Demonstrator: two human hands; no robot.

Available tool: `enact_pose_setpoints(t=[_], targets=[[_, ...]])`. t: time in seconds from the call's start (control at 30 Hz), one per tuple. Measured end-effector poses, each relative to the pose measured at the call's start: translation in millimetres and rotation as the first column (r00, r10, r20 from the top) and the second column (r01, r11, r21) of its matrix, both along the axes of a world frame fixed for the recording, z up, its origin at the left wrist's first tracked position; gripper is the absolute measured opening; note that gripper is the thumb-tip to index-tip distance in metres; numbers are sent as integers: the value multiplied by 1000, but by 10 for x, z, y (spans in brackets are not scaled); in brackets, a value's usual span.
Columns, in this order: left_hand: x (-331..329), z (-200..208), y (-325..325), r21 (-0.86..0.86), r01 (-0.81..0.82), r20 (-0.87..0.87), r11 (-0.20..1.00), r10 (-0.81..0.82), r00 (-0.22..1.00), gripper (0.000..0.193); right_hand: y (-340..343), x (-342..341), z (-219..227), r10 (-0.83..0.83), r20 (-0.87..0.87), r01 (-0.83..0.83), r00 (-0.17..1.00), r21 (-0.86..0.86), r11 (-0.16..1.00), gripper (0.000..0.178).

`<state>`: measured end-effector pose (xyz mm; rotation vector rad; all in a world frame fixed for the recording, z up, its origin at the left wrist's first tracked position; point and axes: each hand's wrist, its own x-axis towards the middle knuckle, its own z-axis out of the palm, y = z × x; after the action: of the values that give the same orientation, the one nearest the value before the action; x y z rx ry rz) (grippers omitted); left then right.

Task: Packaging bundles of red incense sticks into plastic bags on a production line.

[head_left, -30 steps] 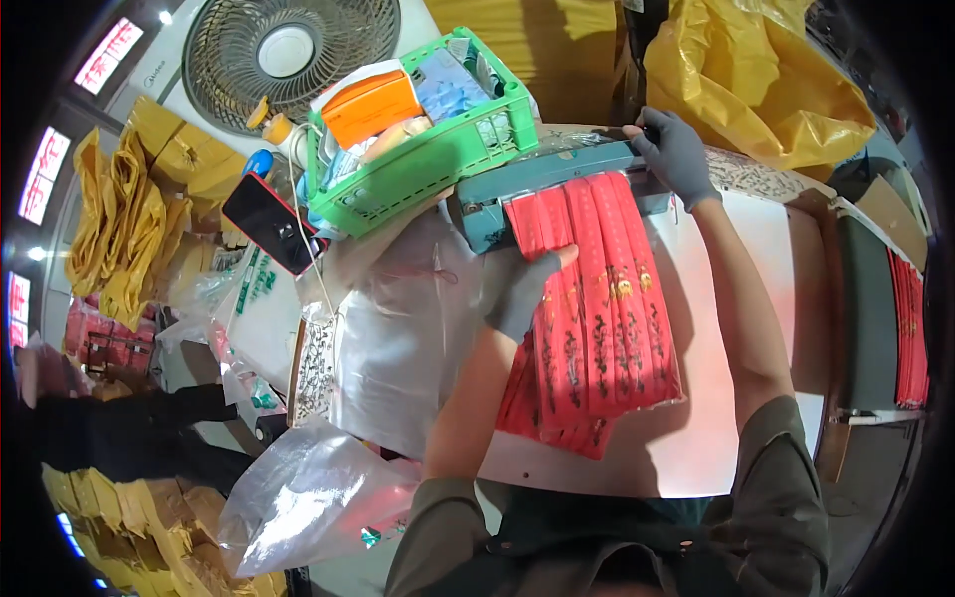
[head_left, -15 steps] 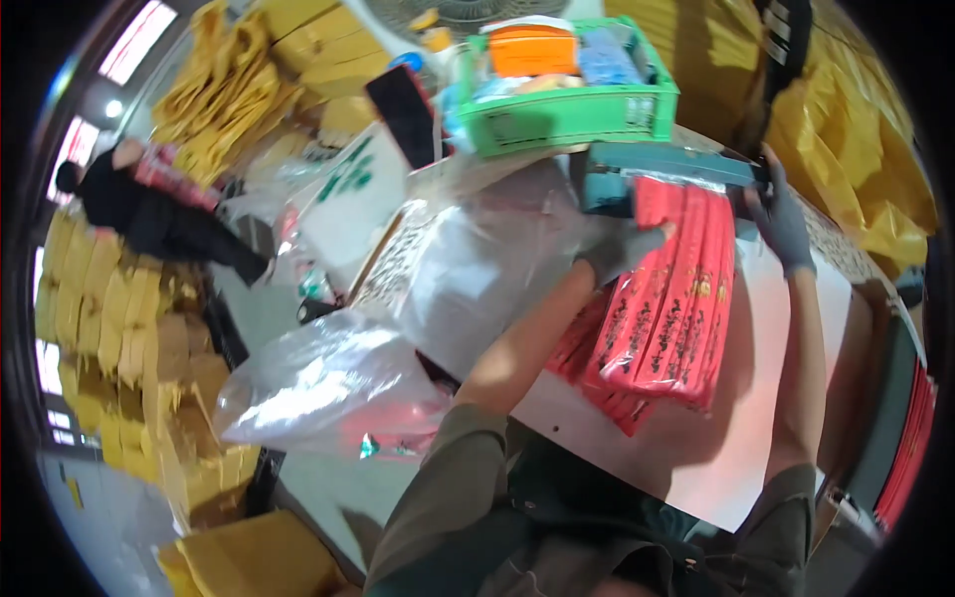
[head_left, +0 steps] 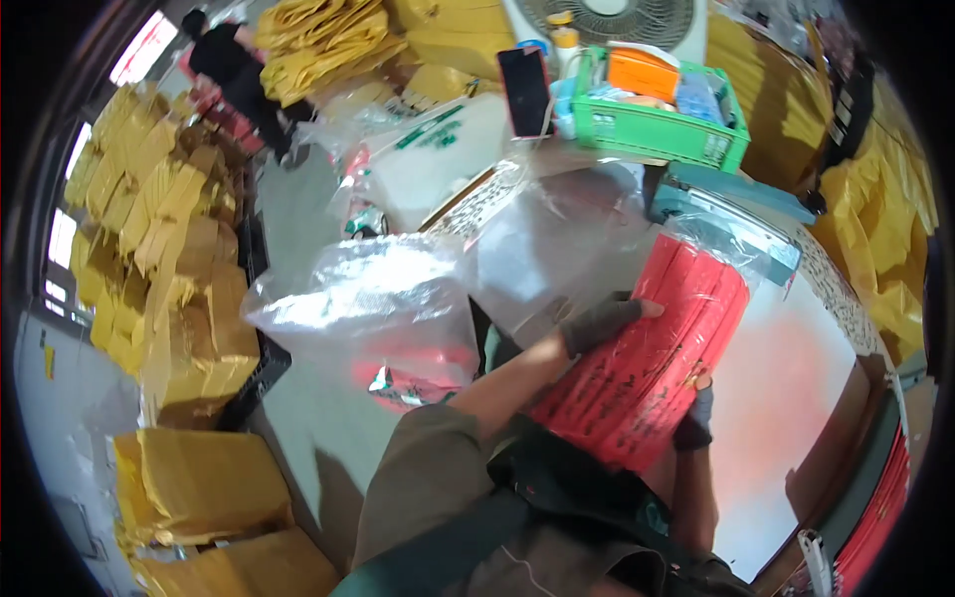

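A bundle of long red packets with dark print lies slanted in a clear plastic bag, close against my body. My left hand, in a grey fingerless glove, grips its left edge, thumb on top. Gloved the same way, my right hand holds the lower right edge, its thumb over the packets and its other fingers partly hidden. The loose end of the bag reaches over the front of a grey-green bar-shaped machine. Beneath the bundle is a pale board with a pinkish tint.
Clear plastic bags spread left of the bundle. A green crate of small items stands at the back beside a phone and a fan. Yellow-wrapped cartons fill the left; another person stands far left.
The red bundle has come away from the machine toward my body. My right hand has left the machine's right end and now grips the bundle's lower edge. The view has shifted left.
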<state>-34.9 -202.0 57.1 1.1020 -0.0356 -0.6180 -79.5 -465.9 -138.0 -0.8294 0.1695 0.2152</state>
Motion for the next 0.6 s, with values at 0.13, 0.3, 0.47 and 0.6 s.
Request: enact_pose_setpoints(t=[0.13, 0.3, 0.47, 0.6], targets=[[-340, 386, 732, 474, -205, 249, 856, 93, 964, 52, 1200, -139, 1109, 201, 93, -217, 975, 221, 951, 61], [-1106, 985, 2658, 472, -881, 881, -34, -14, 472, 22, 2235, 163, 2086, 480, 280, -556, 831, 430, 712, 63], [-2079, 1541, 3800, 661, -100, 338, -744, 177, 924, 22, 3303, 781, 2880, 483, 442, -500, 756, -86, 862, 60], [-2416, 1244, 4171, 859, -128, 233, -495, 156, 960, 33, 4309, 1110, 2928, 356, 860, -3, 366, -381, 924, 40]])
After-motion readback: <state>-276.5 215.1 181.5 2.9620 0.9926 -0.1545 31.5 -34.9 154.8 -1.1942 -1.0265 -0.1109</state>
